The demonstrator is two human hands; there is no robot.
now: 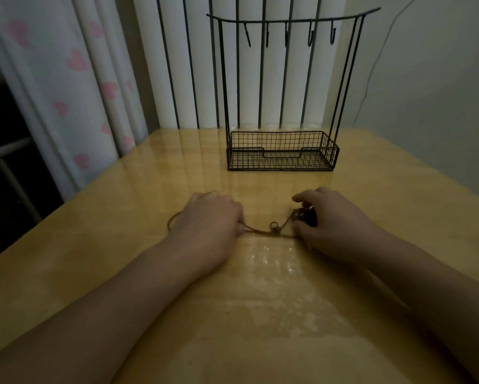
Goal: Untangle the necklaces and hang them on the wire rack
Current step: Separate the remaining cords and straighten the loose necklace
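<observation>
The task looks to be at an early stage: the wire rack [282, 151] stands in the upper middle of the frame, on the far part of the table [94, 245], and all its hooks [310, 36] along the top bar are bare, so I judge that no necklace is hung yet. The necklaces [274, 231] are a thin brown cord bundle lying low on the table, at the centre of the frame, between the two hands and well apart from the rack. The left hand [207, 220] has its fingers curled and pinches one end of the cord at its right edge; a loop of the same cord comes out behind this hand, toward the left. The right hand [335, 220] also has curled fingers and holds a dark knot of cord and perhaps beads against its fingertips; what exactly is in this knot is too dark to tell. The stretched part of the cord runs left to right across the frame, nearly parallel to the front of the rack, so its long axis is horizontal, and a small ring sits about in the middle of it. How many necklaces are there I cannot tell. It seems the untangling is not finished, and all the hanging is left to do.
</observation>
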